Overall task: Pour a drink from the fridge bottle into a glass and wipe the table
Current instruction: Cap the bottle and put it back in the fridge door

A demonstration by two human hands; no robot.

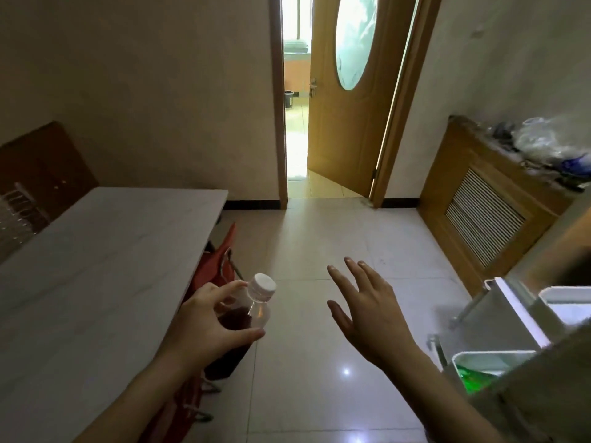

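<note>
My left hand (204, 321) grips a clear plastic bottle (256, 302) with a white cap and dark red-brown drink inside. The bottle tilts to the upper right, above the floor beside the table's edge. My right hand (367, 314) hovers to the right of the bottle with fingers spread, holding nothing. The pale marble-look table (96, 266) stretches along the left. Clear glasses (16, 215) show dimly at its far left end. The open fridge door (518, 314) with white shelves stands at the lower right.
A red chair (217, 263) is tucked under the table's right side. A wooden radiator cover (486, 212) with plastic clutter on top lines the right wall. An open wooden door (345, 91) leads ahead. Glossy tile floor (319, 251) fills the middle.
</note>
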